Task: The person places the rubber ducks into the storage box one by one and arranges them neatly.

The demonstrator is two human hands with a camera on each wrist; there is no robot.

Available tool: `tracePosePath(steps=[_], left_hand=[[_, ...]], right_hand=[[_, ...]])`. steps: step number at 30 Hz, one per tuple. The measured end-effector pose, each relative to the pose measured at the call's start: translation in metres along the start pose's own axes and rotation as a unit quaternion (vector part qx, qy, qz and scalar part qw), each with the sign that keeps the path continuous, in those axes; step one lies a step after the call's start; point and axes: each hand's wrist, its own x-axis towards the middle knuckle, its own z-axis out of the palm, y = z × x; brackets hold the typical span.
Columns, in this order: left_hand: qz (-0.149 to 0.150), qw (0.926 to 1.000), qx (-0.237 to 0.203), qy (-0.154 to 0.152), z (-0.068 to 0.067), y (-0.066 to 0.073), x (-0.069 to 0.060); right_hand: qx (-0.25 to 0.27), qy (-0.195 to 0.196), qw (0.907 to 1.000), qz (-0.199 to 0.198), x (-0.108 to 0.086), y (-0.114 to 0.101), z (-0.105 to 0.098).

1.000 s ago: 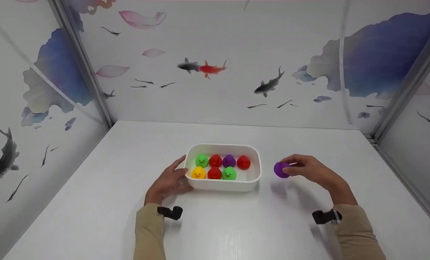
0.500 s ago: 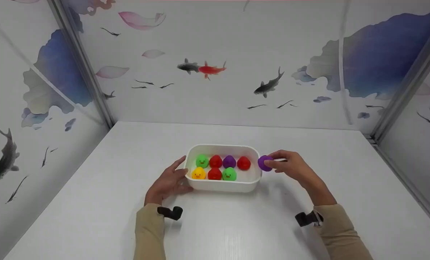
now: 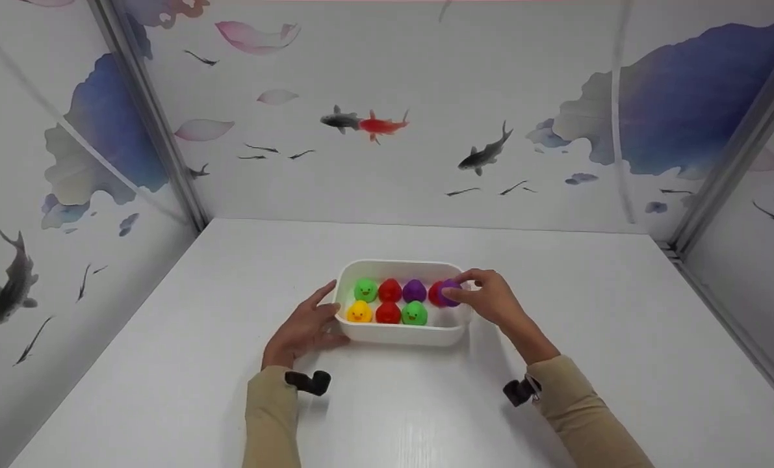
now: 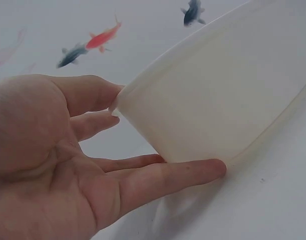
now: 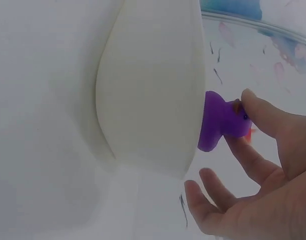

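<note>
Between thumb and fingers my right hand (image 3: pixel 496 300) pinches a purple rubber duck (image 3: pixel 450 294) by its head, above the right end of a white plastic box (image 3: pixel 399 335). In the right wrist view the duck (image 5: pixel 213 122) shows beyond the box rim. My left hand (image 3: pixel 301 330) touches the box's left end with fairly straight, spread fingers, one tip at the rim in the left wrist view. Inside stand several ducks: green (image 3: pixel 364 290), red (image 3: pixel 390 290) and purple (image 3: pixel 414 291) in the back row, yellow (image 3: pixel 359 312), red (image 3: pixel 388 314) and green (image 3: pixel 414 313) in front. The held duck partly hides another red duck (image 3: pixel 435 294).
The box stands on a white table (image 3: pixel 393 403). White panels printed with fish and leaves rise behind and at both sides. Both wrists wear small black cameras, one near the left cuff (image 3: pixel 309 382) and one near the right (image 3: pixel 520 391).
My right hand has carried the purple duck leftward, from beside the box to above its right end. The left hand and the box have stayed in place.
</note>
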Motion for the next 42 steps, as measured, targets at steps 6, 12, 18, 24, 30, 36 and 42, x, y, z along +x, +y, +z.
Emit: tracePosePath(steps=[6,12,18,24,30,36,42], left_hand=[[0.004,1.0,0.001,-0.003,-0.001,-0.001,0.0],[0.009,1.0,0.004,-0.003,-0.001,0.001,-0.002],[0.009,0.9999,-0.002,-0.006,-0.001,0.0,0.0],[0.002,0.9999,-0.001,-0.014,0.0,-0.002,0.003],[-0.003,1.0,0.001,-0.007,-0.001,-0.001,0.002],[-0.001,0.9999,0.015,-0.004,-0.001,-0.001,0.001],[0.002,1.0,0.004,-0.004,0.001,0.0,0.002]], right_hand=[[0.016,0.009,0.9998,0.008,0.005,0.007,0.008],[0.025,0.0,0.9987,0.044,0.008,0.011,0.017],[0.011,0.003,0.9976,0.069,0.008,0.012,0.029],[-0.003,0.009,0.9964,0.085,0.009,0.012,0.033],[-0.031,0.004,0.9943,0.102,0.014,0.008,0.034],[-0.039,-0.008,0.993,0.111,0.018,0.007,0.035],[-0.072,-0.028,0.99,0.118,0.021,0.003,0.029]])
